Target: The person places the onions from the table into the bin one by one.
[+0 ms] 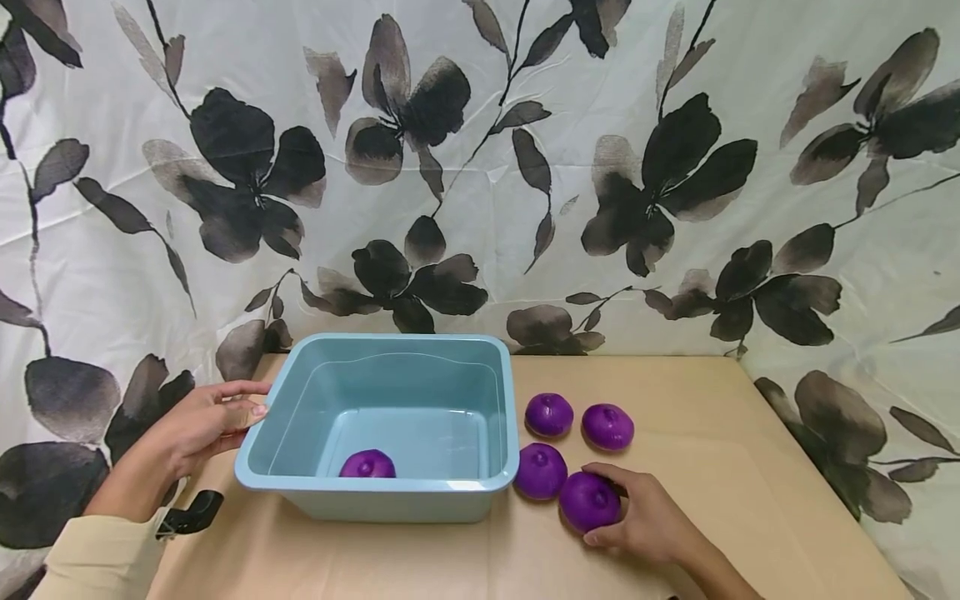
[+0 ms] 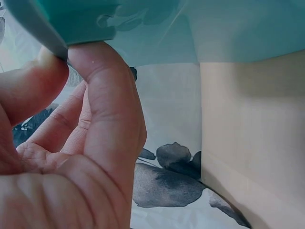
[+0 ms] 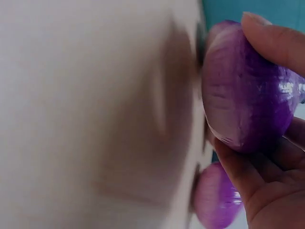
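Note:
A light-blue plastic basin [image 1: 390,508] stands on the table, with one glossy purple onion [image 1: 367,464] inside near its front wall. My left hand [image 1: 212,421] pinches the basin's left rim; in the left wrist view, thumb and index finger [image 2: 112,100] meet at the rim's edge. Right of the basin, my right hand [image 1: 637,515] grips another purple onion [image 1: 588,502], thumb on the near side and fingers around the far side. The right wrist view shows this held onion [image 3: 248,90] close over the tabletop, its underside facing the camera.
Three more purple onions lie right of the basin: one close to its wall [image 1: 541,472], one behind it [image 1: 549,415] and one farther right [image 1: 607,427]. A light-brown table [image 1: 720,450] carries everything. Behind hangs a white floral cloth [image 1: 480,208].

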Tool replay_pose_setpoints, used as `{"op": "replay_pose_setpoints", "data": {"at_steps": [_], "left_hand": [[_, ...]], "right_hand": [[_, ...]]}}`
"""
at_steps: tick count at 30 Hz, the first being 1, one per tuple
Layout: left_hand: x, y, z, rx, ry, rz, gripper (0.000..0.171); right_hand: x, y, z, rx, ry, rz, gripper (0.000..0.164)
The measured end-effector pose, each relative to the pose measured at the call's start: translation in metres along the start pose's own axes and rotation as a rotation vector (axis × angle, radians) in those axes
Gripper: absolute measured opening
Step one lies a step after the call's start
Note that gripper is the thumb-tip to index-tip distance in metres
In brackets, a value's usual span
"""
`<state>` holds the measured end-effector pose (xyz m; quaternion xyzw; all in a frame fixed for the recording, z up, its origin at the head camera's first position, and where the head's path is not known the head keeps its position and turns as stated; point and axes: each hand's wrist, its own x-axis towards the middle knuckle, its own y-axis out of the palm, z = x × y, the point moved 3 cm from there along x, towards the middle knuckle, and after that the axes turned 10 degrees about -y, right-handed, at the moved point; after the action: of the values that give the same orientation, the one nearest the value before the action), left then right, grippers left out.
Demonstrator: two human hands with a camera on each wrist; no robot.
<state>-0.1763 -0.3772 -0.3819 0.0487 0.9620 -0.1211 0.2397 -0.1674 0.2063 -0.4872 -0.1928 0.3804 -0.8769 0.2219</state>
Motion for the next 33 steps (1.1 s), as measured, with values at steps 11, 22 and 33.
{"op": "replay_pose_setpoints", "data": {"at_steps": [11,22,33], "left_hand": [[0.0,0.0,0.0,-0.013,0.004,-0.006,0.026],[-0.001,-0.001,-0.002,-0.002,0.004,-0.016,0.028],[0.0,0.0,-0.002,-0.006,0.0,-0.014,0.025]], "right_hand": [[0.01,-0.026,0.02,-0.041,-0.053,0.029,0.084],[0.025,-0.051,0.042,-0.105,-0.177,0.051,0.079],[0.045,-0.063,0.06,-0.057,-0.341,0.125,0.079]]}}
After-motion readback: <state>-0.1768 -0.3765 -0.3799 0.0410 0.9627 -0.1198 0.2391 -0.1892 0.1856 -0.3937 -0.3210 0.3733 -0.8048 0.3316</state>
